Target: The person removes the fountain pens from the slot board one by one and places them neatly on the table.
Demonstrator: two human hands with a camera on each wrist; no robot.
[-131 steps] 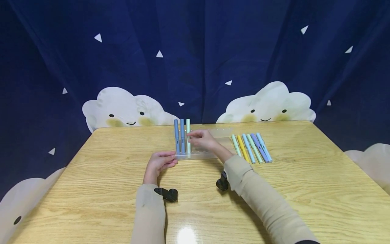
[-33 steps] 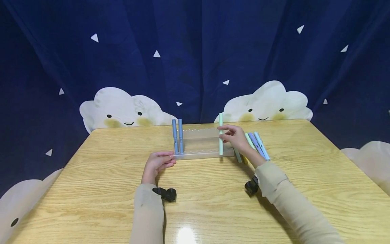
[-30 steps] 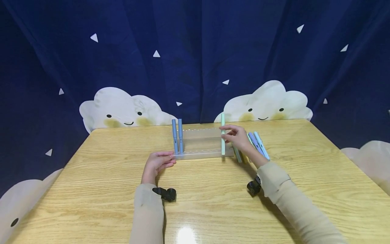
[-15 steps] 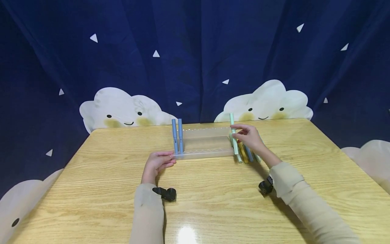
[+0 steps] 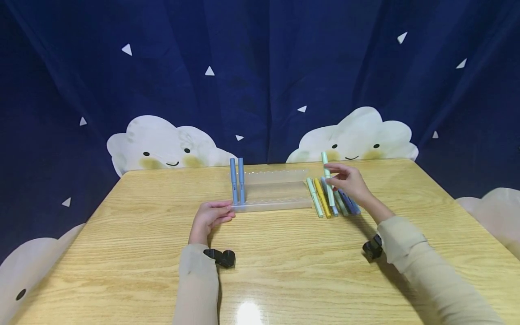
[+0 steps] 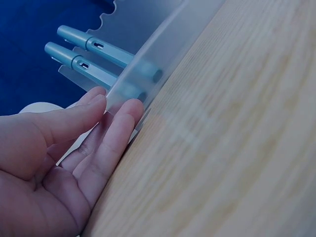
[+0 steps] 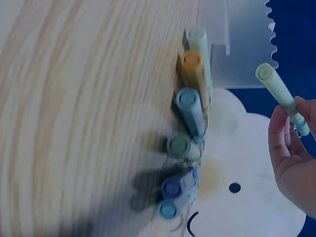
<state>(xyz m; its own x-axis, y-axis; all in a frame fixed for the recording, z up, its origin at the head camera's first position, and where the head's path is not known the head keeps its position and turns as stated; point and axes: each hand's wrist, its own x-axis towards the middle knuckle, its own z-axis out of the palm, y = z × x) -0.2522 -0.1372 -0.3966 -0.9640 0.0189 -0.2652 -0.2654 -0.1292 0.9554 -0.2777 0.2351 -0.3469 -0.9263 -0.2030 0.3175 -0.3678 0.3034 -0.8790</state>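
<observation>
My right hand (image 5: 352, 184) pinches a light green pen (image 5: 324, 159) between thumb and fingers and holds it nearly upright over the pens on the table. In the right wrist view, that pen (image 7: 276, 88) points its end toward the camera. At the near left corner of a clear plastic pen rack (image 5: 276, 206), my left hand (image 5: 211, 219) grips the edge; the left wrist view has thumb and fingers on either side of the rack's end (image 6: 163, 44). Two blue pens (image 5: 233, 178) stand side by side in the rack's leftmost slots.
Right of the rack lies a row of pens: a light green pen (image 5: 314, 196), a yellow pen (image 5: 322, 198), then several blue, green and purple ones, partly behind my right hand. Beyond the wooden table (image 5: 268, 262) hangs a dark blue curtain (image 5: 268, 81) with clouds.
The light green pen has left its place beside the two blue pens; my right hand has carried it rightward, past the rack's end and over the lying pens. My left hand stays put.
</observation>
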